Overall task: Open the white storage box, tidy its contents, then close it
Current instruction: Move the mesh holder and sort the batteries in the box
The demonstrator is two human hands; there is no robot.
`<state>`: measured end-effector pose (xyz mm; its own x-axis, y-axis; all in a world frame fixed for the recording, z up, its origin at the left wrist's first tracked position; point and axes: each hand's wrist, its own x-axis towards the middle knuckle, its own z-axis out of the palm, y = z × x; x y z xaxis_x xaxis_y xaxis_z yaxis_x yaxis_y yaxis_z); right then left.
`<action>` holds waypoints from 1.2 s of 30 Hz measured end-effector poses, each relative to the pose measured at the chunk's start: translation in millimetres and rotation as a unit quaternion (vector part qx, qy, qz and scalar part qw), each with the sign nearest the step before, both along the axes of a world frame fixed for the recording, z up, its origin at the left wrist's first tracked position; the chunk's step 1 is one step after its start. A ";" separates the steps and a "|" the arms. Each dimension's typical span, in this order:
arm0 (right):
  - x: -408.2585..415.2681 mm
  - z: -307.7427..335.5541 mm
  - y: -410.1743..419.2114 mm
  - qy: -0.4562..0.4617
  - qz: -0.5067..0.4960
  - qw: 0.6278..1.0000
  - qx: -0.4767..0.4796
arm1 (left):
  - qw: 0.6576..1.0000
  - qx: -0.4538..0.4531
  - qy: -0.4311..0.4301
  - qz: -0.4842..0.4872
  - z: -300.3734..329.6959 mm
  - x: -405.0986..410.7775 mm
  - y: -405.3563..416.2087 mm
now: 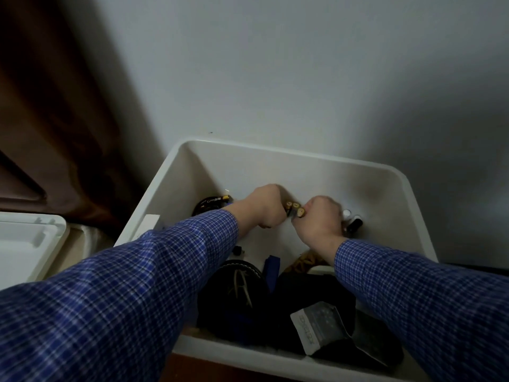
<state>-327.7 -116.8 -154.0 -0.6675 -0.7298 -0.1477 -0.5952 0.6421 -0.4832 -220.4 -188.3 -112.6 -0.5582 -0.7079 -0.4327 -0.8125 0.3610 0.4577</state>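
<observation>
Deep inside the white storage box (275, 166), lid (24, 244) lying off to the left, the left hand (264, 206) and right hand (321, 220) are clutching batteries (295, 209) together (gold-tipped ones), fingers curled tight.

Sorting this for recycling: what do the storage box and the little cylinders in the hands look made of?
The white storage box looks like moulded plastic: smooth, faintly glossy walls with rounded corners. The cylinders, gripped between left hand and right hand, show gold-coloured metallic-looking ends and dark bodies, probably batteries.
</observation>
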 end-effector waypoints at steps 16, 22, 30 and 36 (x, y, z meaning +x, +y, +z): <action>17.3 -19.5 -10.8 -0.158 -0.194 0.966 -0.068 | 0.997 0.008 0.072 0.019 -21.3 -3.1 -3.3; 14.7 -18.7 -10.5 -0.176 -0.196 0.963 -0.062 | 0.995 0.031 0.095 0.019 -20.0 -4.5 -3.0; 13.7 -16.5 -7.5 -0.171 -0.190 0.965 -0.056 | 0.976 0.125 0.130 0.119 -23.3 -4.6 -1.1; 16.2 -16.3 -4.3 -0.149 -0.161 0.973 -0.065 | 0.969 0.143 0.161 0.118 -25.0 -5.5 0.7</action>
<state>-311.5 -121.1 -170.3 -0.8067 -0.5150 -0.2898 -0.1936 0.6937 -0.6938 -225.9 -187.6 -137.6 -0.5339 -0.7088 -0.4611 -0.6555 0.0025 0.7552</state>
